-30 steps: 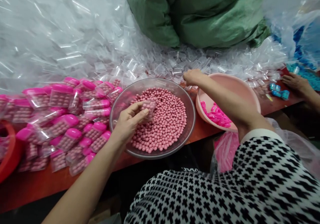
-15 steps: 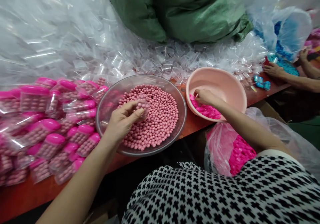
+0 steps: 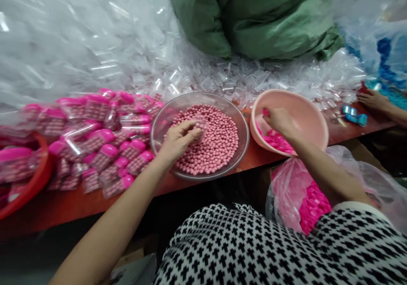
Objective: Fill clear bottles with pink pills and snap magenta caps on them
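Note:
Over the grey metal-looking bowl, my left hand is closed on a small clear container with pink beads inside. Loose pink beads fill much of the bowl beneath it. My right hand is inside the near left part of the peach basin, its fingers pinching a bright pink cap. More pink caps lie at the bottom of that basin, below the hand.
Left of the bowl lie many pink-capped bead containers, beside a red basin. Behind are heaped clear containers and a green sack. A bag of pink caps hangs below the table edge. Another person's hand is near blue containers.
My right hand has lifted from the caps with a pink cap in its fingers. My left hand still holds the container over the bowl. The view has swung left, showing the red basin.

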Tool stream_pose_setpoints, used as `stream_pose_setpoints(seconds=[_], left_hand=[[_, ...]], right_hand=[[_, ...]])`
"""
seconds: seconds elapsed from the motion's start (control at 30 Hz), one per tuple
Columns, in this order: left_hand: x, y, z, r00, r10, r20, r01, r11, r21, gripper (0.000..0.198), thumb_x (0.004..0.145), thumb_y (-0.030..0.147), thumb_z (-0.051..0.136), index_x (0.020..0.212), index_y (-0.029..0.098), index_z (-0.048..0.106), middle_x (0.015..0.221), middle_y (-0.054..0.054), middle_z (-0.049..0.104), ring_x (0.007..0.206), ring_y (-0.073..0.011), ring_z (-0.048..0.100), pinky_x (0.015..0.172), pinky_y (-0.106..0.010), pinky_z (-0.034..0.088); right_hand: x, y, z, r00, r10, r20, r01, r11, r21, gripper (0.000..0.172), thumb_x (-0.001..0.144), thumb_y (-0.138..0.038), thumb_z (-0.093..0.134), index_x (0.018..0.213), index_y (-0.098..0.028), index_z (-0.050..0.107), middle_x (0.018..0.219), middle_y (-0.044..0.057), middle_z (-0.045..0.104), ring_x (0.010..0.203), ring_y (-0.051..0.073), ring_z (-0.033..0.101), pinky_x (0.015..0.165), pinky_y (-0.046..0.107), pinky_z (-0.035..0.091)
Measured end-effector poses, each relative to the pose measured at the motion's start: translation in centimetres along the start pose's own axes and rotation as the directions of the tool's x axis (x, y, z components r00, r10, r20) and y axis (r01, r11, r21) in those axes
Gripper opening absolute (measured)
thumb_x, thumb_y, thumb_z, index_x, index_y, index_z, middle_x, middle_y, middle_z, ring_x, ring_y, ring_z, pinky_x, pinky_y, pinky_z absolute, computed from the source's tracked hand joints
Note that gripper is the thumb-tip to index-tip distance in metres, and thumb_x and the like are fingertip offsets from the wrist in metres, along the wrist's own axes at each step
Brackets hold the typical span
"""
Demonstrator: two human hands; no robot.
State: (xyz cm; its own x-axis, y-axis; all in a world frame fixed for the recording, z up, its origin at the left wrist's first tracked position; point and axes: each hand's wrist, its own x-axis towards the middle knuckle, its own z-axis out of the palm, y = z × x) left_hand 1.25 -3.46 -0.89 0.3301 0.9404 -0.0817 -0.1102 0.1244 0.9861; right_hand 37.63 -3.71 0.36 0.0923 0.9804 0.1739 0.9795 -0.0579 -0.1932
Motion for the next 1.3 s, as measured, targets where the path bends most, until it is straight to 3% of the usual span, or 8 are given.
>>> stream_pose_setpoints(seconds=[0.1,0.2,0.33,0.7,0.9,1.0,1.1,1.3], left_hand=[[0.0,-0.2,0.0,0.997,0.042,0.069,-0.044,0.999,0.03,0.055,0.069,0.055,0.085,0.105,0.014,0.076,0.097,-0.008,0.072,0.082,-0.0179,0.065,0.074,-0.031,0.058],[0.0,-0.4,-0.1,0.989,0.085,0.117,-0.095,0.992,0.079,0.053,0.073,0.054,0.082,0.107,0.014,0.076,0.1,-0.009,0.073,0.083,-0.0189,0.066,0.074,-0.031,0.056],[-0.3,-0.6,-0.4,0.976,0.142,0.162,-0.172,0.967,0.187,0.044,0.08,0.05,0.075,0.107,0.015,0.078,0.097,-0.006,0.075,0.081,-0.0184,0.066,0.075,-0.029,0.054],[-1.2,0.1,-0.1,0.929,0.347,0.128,-0.365,0.81,0.459,0.025,0.09,0.033,0.066,0.107,0.021,0.08,0.109,-0.006,0.079,0.1,-0.0219,0.073,0.092,-0.028,0.054],[-1.0,0.3,-0.2,0.949,0.314,0.021,-0.295,0.866,0.403,0.022,0.084,0.035,0.07,0.097,0.021,0.081,0.098,-0.006,0.079,0.097,-0.0251,0.072,0.09,-0.033,0.054],[-0.7,0.2,-0.3,0.979,0.204,-0.021,-0.2,0.972,0.122,0.04,0.079,0.049,0.075,0.105,0.017,0.079,0.101,-0.007,0.078,0.093,-0.0249,0.071,0.083,-0.035,0.057],[-0.4,0.2,-0.3,0.995,0.078,-0.061,-0.085,0.988,-0.127,0.054,0.069,0.053,0.084,0.108,0.016,0.077,0.101,-0.008,0.077,0.086,-0.0223,0.07,0.077,-0.035,0.06],[-0.3,0.0,-0.6,0.979,0.176,-0.101,-0.178,0.984,-0.017,0.05,0.071,0.054,0.084,0.103,0.017,0.08,0.102,-0.009,0.078,0.103,-0.0285,0.07,0.096,-0.042,0.055]], right_hand=[[0.1,-3.9,-1.3,0.985,-0.07,-0.158,0.127,0.913,0.388,0.036,0.091,-0.038,0.063,0.121,-0.019,0.068,0.1,0.01,0.075,0.09,0.026,0.072,0.083,0.041,0.056],[-1.0,-10.2,-1.8,0.93,-0.351,-0.11,0.316,0.609,0.728,0.038,0.086,-0.042,0.073,0.118,-0.022,0.069,0.102,0.005,0.076,0.088,0.02,0.072,0.081,0.034,0.058],[-2.0,-15.6,-0.4,0.818,-0.552,-0.162,0.493,0.526,0.693,0.028,0.087,-0.032,0.074,0.112,-0.02,0.071,0.104,0.006,0.076,0.085,0.017,0.07,0.078,0.029,0.056],[-2.0,-15.3,1.6,0.7,-0.685,-0.2,0.684,0.563,0.464,0.013,0.095,-0.029,0.061,0.102,-0.019,0.067,0.085,0.005,0.065,0.078,0.016,0.06,0.071,0.026,0.047],[-1.1,-16.4,1.9,0.796,-0.599,-0.09,0.497,0.561,0.662,0.024,0.09,-0.039,0.066,0.105,-0.021,0.071,0.093,0.007,0.07,0.086,0.019,0.064,0.083,0.033,0.052],[-0.8,-16.2,1.0,0.884,-0.465,0.033,0.159,0.368,0.916,0.047,0.079,-0.048,0.079,0.118,-0.024,0.068,0.105,0.006,0.074,0.095,0.02,0.068,0.089,0.036,0.055],[-1.1,-15.8,0.5,0.896,-0.409,0.171,-0.144,0.096,0.985,0.061,0.066,-0.049,0.089,0.118,-0.025,0.068,0.111,0.005,0.074,0.101,0.02,0.069,0.089,0.036,0.058],[-1.4,-16.0,1.7,0.921,-0.311,0.233,-0.264,-0.058,0.963,0.049,0.055,-0.049,0.096,0.086,-0.02,0.071,0.079,-0.002,0.07,0.065,0.009,0.064,0.068,0.023,0.059]])
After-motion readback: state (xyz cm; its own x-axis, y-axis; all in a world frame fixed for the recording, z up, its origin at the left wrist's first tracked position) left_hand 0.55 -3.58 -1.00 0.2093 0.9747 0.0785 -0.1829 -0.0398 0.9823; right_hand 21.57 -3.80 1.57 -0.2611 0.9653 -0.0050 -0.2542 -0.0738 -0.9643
